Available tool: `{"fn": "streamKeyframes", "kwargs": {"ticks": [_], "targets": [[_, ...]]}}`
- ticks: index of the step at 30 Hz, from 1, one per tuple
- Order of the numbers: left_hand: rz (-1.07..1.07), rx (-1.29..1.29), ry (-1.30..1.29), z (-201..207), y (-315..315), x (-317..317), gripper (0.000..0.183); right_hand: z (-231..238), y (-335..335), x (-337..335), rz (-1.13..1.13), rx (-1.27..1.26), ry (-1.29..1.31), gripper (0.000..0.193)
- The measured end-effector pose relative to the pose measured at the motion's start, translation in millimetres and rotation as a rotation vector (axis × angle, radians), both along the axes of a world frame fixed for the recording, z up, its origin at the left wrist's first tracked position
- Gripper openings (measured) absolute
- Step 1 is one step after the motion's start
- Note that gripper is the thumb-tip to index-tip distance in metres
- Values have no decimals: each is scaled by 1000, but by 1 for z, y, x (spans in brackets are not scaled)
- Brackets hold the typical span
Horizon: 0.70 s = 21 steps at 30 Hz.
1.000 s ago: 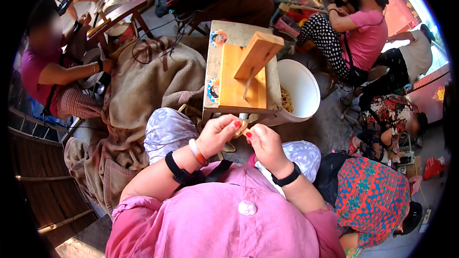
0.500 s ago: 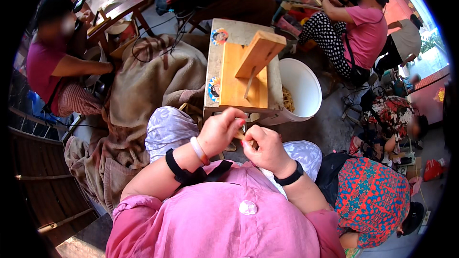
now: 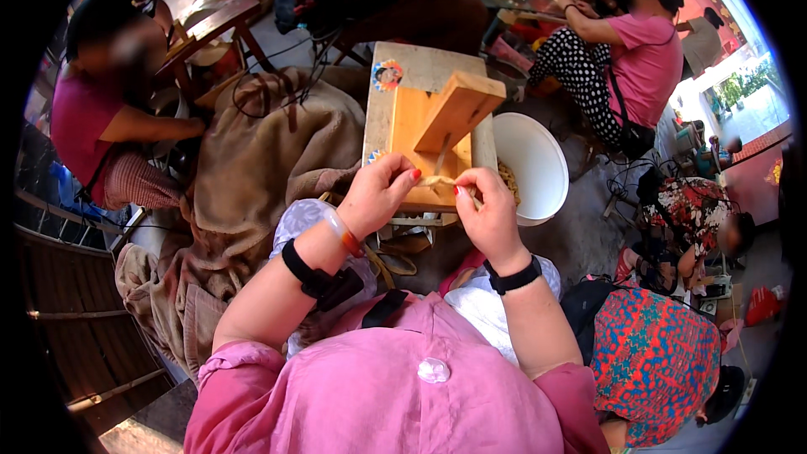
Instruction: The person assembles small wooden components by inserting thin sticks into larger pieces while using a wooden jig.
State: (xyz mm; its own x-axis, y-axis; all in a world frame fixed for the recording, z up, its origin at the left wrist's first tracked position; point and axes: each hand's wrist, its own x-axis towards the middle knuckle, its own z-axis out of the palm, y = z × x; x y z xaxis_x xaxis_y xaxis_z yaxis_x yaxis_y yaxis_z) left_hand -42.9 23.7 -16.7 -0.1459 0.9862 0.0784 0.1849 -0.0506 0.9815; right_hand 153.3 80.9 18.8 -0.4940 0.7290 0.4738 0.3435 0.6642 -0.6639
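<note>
Stretched between my two hands is a short tan-yellow piece, knobbly and slightly curved (image 3: pixel 438 180); its kind is unclear. My left hand (image 3: pixel 376 197) pinches its left end between thumb and finger. At the other end, my right hand (image 3: pixel 489 212) closes on it in the same way. Both hands are over the near edge of a wooden base plate (image 3: pixel 409 122), from which a slanted wooden block (image 3: pixel 462 108) rises. A thin rod (image 3: pixel 442 152) shows beneath that block, just beyond the piece; whether the two touch is hard to tell.
The wooden fixture rests on a small worn bench (image 3: pixel 454 57). Right of it stands a white bucket (image 3: pixel 542 164) with similar tan pieces (image 3: pixel 507 183) inside. Brown cloth (image 3: pixel 269 143) is heaped at left. Co-workers sit at left (image 3: pixel 84 130), far right (image 3: pixel 647 55) and near right (image 3: pixel 656 353).
Both hands have moved forward from close to my body to the fixture's near edge. They have spread somewhat apart, so the tan piece shows more fully between them.
</note>
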Motion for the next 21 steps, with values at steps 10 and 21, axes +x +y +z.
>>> {"fn": "streamKeyframes", "kwargs": {"ticks": [10,21], "targets": [[-3,-92,-411,-5,-14,-5,12,-33,23,54,110,-1059,542,17],[-23,-806,-663,-70,-72,37,5,-54,-28,121,-116,-1277,878,18]]}}
